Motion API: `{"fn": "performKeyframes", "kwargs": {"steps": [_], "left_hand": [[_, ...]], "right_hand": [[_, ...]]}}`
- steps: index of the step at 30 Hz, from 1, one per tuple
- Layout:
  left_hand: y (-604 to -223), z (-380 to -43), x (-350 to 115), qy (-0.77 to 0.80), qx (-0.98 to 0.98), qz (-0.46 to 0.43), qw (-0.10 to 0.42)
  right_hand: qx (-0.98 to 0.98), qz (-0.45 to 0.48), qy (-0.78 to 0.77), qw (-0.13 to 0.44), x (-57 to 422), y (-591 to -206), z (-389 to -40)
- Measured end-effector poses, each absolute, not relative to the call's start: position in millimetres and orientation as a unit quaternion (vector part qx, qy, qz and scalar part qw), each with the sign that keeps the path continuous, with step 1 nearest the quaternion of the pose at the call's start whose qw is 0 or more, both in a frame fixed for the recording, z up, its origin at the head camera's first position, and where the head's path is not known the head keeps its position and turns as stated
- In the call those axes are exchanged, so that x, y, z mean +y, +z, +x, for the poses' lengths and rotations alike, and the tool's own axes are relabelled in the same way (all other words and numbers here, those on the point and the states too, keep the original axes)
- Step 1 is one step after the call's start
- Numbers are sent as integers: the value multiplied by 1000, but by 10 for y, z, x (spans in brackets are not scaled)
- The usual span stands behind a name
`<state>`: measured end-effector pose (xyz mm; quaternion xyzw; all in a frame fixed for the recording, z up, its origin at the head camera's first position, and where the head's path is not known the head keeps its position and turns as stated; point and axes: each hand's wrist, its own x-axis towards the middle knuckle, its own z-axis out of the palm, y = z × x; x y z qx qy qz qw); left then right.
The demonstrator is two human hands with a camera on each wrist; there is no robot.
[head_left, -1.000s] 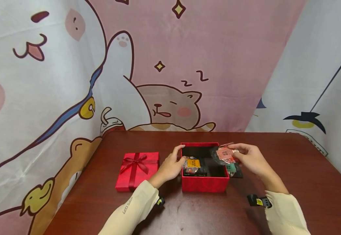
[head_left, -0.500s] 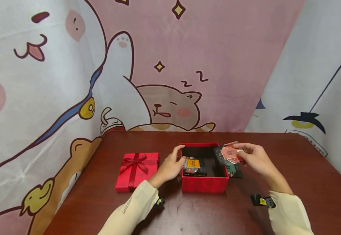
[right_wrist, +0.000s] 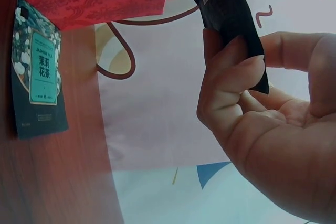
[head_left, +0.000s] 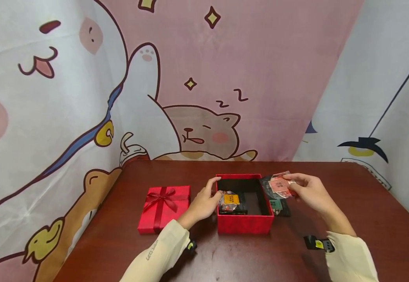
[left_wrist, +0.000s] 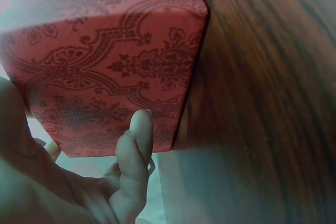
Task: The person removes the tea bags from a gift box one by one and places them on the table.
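Note:
My right hand (head_left: 310,190) pinches a black tea packet with a pink label (head_left: 279,185), tilted just above the right rim of a red gift box (head_left: 244,225). From the right wrist camera, the dark back of this packet (right_wrist: 226,11) shows a barcode between thumb and fingers. At the box's left wall, my left hand (head_left: 204,201) holds the side near the rim. Its fingers (left_wrist: 134,156) lie against the patterned outer wall in the left wrist view. Inside the box, on the left, lies a tea packet with a yellow label (head_left: 230,199), on other dark packets.
A jasmine tea packet with a green label (right_wrist: 43,72) lies on the table against the box's right side. The red lid with a ribbon bow (head_left: 163,208) rests left of the box. Behind the brown table (head_left: 317,172) hangs a cartoon-printed cloth (head_left: 271,78).
My right hand has carried the pink-labelled tea packet to the right, from over the box to its right rim. My left hand keeps its place on the box. The head view has tilted slightly.

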<state>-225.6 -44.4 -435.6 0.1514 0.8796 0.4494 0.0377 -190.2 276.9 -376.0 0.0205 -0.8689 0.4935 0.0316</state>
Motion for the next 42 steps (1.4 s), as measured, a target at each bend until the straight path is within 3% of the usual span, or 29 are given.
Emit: {"fn": "performKeyframes", "kwargs": {"steps": [42], "left_hand": [[-4375, -2259, -454, 459, 873, 162, 29]], "right_hand": [[-856, -35, 515, 30, 3120, -3923, -1917]]}}
